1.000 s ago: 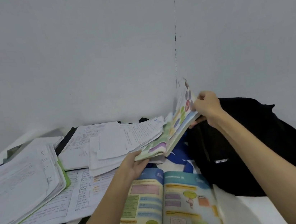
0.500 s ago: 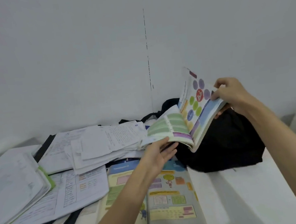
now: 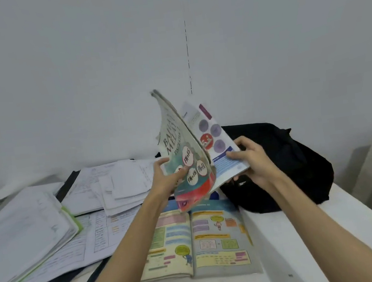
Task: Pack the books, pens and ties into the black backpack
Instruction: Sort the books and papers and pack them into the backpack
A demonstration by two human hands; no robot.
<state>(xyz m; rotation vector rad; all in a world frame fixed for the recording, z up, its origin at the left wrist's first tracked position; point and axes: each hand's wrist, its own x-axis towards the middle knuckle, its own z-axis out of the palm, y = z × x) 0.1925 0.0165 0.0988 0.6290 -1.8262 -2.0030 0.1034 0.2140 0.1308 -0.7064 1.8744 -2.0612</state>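
Head view looks down on both hands raised over the white table, sharing one half-open textbook. Left hand has its fingers curled round the front cover, thumb on the printed face near the round white labels. Right hand pinches the lower outer corner of the back pages, thumb on top, fingers tucked beneath. Between the two grips the book stands nearly upright, cover arching up and leftward above the left hand, inner pages with purple and red circles fanned toward the right hand.

Right behind and just beyond the right hand sits the black backpack, slumped against the wall; I can't tell whether its mouth is open. Directly below the held book a second textbook lies flat and open on the table, colourful pages up. Off to the far side of the left hand spread loose papers, and further out a thick stack with a green-edged folder. A dark strip pokes out from under those sheets near the left forearm; whether it is a tie I can't tell.
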